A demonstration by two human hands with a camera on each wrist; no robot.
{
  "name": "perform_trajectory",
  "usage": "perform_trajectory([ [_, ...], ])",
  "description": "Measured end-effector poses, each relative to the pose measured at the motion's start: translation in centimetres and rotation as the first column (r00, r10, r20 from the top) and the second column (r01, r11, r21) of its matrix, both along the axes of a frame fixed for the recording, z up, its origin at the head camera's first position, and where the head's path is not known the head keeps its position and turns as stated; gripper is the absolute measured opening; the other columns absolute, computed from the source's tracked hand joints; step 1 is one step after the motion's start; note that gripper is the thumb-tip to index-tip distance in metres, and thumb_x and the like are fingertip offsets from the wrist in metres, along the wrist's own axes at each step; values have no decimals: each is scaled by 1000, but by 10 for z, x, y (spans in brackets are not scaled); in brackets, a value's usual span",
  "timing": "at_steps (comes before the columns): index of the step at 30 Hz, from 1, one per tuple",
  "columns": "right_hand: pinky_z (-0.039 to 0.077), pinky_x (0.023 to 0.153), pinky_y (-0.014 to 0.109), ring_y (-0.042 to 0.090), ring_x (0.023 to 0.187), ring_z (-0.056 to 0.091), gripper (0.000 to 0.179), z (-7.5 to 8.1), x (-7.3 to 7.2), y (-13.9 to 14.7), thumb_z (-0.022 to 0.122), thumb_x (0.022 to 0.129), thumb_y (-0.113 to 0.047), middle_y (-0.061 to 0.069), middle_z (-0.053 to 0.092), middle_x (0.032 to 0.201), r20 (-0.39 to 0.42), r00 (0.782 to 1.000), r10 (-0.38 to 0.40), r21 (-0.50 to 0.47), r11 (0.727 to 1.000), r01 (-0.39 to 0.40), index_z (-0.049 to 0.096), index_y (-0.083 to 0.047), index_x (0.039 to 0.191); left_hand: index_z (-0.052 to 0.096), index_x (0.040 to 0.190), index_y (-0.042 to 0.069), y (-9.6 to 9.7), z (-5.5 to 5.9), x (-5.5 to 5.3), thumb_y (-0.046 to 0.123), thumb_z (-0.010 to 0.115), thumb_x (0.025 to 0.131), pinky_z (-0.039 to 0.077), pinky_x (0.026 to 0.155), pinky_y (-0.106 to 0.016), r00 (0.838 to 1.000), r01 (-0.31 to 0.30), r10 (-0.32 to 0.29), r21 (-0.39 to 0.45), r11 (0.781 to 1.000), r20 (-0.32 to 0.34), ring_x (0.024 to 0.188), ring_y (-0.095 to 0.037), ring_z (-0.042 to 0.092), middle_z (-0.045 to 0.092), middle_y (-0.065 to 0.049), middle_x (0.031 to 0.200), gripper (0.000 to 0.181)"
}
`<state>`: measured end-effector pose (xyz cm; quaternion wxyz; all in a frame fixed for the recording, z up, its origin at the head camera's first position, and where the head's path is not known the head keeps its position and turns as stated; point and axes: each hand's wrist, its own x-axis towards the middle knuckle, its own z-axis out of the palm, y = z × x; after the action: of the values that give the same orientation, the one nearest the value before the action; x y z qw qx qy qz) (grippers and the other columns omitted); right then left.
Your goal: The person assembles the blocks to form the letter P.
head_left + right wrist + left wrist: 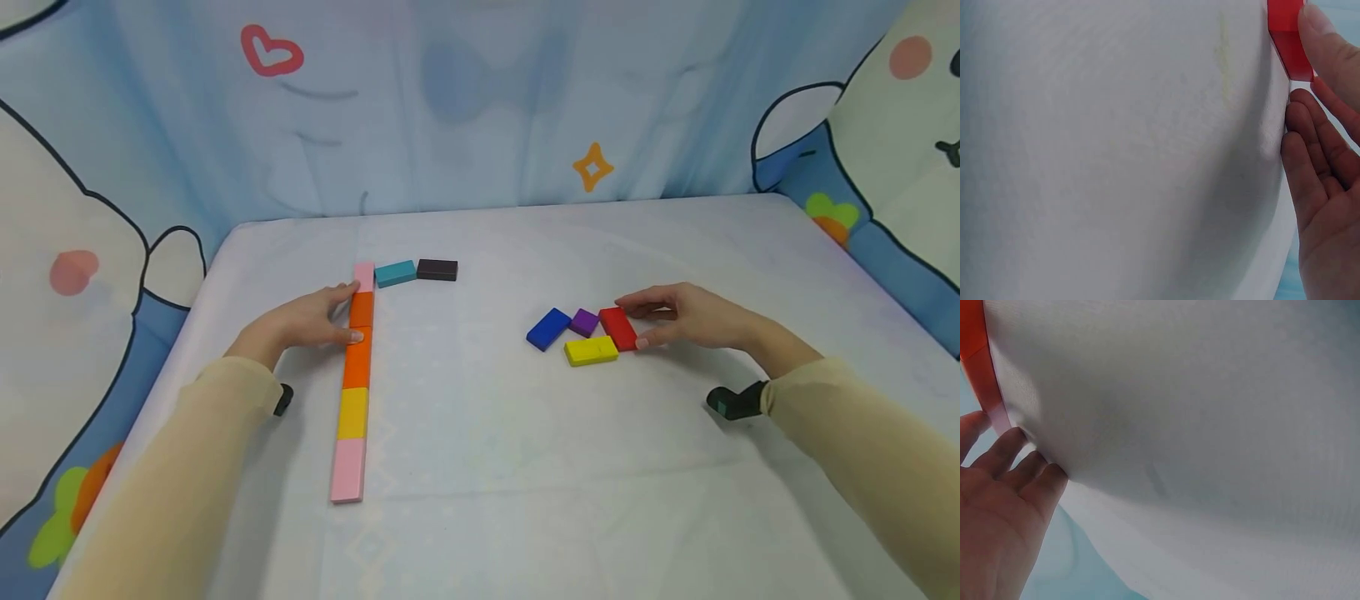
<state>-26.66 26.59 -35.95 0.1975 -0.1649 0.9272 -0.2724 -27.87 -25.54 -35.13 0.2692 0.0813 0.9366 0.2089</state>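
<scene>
A straight row of flat blocks lies at the left of the table: a pink block (363, 276) at the far end, two orange blocks (356, 364), a yellow block (353, 414) and a pink block (348, 470) at the near end. My left hand (307, 321) rests against its left side, thumb on the orange and index finger by the far pink block. With thumb and index finger, my right hand (693, 317) pinches a red block (617, 328) by its ends. Beside the red one lie a purple block (584, 322), a yellow block (592, 351) and a blue block (548, 329).
A teal block (395, 273) adjoins the far pink block, slightly angled, and a black block (437, 269) continues to its right. White cloth covers the table (465, 467). Behind it hangs a blue printed curtain (487, 100).
</scene>
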Motion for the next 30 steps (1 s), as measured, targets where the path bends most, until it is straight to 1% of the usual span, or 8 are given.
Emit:
perform_trajectory([
  [5,50,109,53,40,133,56,68,-1,0,-1,82,88,-26,22,56,147,-21,1000,-14,8,1000,14,55,-3,145,8,165,16,-1,-1,-1,36,67,97,11,126,-64,1000,7,-7,2,1000,-5,158,-44,5,5,-19,172,93],
  [8,53,105,53,40,128,59,66,0,-1,-2,82,87,-26,23,59,142,-48,999,-5,26,1000,7,57,-1,143,8,165,16,-1,-2,-1,36,66,97,10,126,-64,1000,9,-9,4,1000,-5,158,-43,4,5,-19,172,92],
  [10,56,102,52,38,124,61,65,2,-3,-5,82,87,-25,23,62,138,-60,998,-4,45,999,7,58,-1,142,8,166,16,-1,-3,-2,35,66,98,11,127,-63,1000,11,-11,4,1000,-7,159,-43,4,5,-19,172,91],
  [13,58,99,51,37,119,61,63,5,-10,-8,82,87,-23,24,64,133,-66,998,-1,67,998,6,59,0,141,9,166,17,-2,-4,-3,34,65,98,11,127,-63,1000,6,-6,0,1000,-7,159,-42,4,6,-18,173,90],
  [20,57,99,52,38,117,60,63,8,-30,-18,83,87,-23,24,64,130,-58,998,-37,116,992,43,59,1,140,9,166,19,-2,-6,-5,34,66,97,13,126,-64,1000,-3,3,2,1000,-8,159,-42,6,6,-19,173,90],
  [26,57,99,53,36,114,60,60,14,-46,-32,81,88,-21,22,66,125,-70,997,-12,176,984,24,60,1,140,9,166,19,-2,-7,-5,34,66,97,13,126,-65,1000,-2,2,6,1000,-8,159,-43,6,5,-19,172,90],
  [30,57,97,51,36,113,59,58,17,-56,-43,81,89,-19,22,66,124,-67,998,-9,203,979,23,60,1,139,9,166,18,-2,-6,-4,33,66,98,14,126,-65,1000,-6,6,6,1000,-8,159,-43,6,5,-19,172,90],
])
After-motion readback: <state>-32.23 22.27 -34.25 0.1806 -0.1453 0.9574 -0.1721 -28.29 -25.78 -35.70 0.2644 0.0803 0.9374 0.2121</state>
